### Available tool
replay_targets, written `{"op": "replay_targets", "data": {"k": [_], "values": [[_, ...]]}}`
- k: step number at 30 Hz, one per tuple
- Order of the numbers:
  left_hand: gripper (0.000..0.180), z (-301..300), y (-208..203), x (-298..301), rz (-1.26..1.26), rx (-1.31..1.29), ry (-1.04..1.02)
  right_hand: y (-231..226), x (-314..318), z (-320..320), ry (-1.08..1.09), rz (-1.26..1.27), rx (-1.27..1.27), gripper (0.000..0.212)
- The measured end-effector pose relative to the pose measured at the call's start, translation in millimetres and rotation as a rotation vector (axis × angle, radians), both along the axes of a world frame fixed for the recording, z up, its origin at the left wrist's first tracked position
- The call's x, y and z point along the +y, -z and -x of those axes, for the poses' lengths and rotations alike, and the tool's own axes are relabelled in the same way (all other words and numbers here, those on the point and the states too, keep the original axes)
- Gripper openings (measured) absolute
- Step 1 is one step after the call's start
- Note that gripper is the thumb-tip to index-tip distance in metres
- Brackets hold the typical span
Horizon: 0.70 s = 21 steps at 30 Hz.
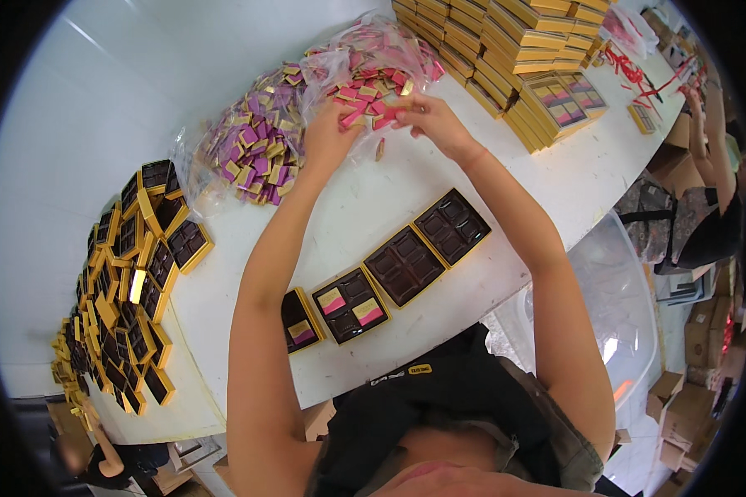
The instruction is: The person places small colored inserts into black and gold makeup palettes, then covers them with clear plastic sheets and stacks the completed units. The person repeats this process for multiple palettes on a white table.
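At the far side of the table, my left hand (333, 130) is closed at the edge of a heap of pink-and-gold wrapped chocolates (373, 87), with a pink one between its fingertips. Across from it, my right hand (436, 123) pinches another pink wrapped chocolate (394, 113). Nearer my body, several gold-edged boxes with dark brown compartment trays stand in a slanting row. One box (350, 319) has two pink pieces in opposite compartments. The leftmost box (300, 319), partly behind my left forearm, shows a purple piece. Two boxes (404, 265) to the right have bare compartments.
Purple-and-gold wrapped chocolates (261, 149) lie in a clear bag left of the pink heap. Dark-trayed boxes (128, 290) are piled at left. Stacked gold boxes (514, 50) rise at far right, by red ribbon (626, 70). Other people work at both sides.
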State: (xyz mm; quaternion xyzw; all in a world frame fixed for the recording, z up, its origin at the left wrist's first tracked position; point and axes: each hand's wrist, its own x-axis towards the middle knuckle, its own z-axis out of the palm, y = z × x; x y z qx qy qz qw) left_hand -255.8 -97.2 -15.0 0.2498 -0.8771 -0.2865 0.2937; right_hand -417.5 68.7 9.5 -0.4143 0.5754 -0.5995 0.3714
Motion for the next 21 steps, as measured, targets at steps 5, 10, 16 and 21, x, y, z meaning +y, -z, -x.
{"op": "replay_targets", "data": {"k": [5,10,16,21], "values": [[0.029,-70,-27,68,-0.489,0.209,0.172,3,89,-38,-0.158,0.071,0.010,0.027],[0.019,-127,-46,119,-0.915,0.190,0.209,11,136,-75,-0.325,0.118,0.034,0.031],[0.020,-155,-34,145,-0.988,0.096,0.176,6,155,-83,-0.330,-0.003,-0.396,0.028],[0.017,-149,-11,173,-0.963,0.205,0.135,7,151,-83,-0.350,0.089,-0.536,0.023]]}}
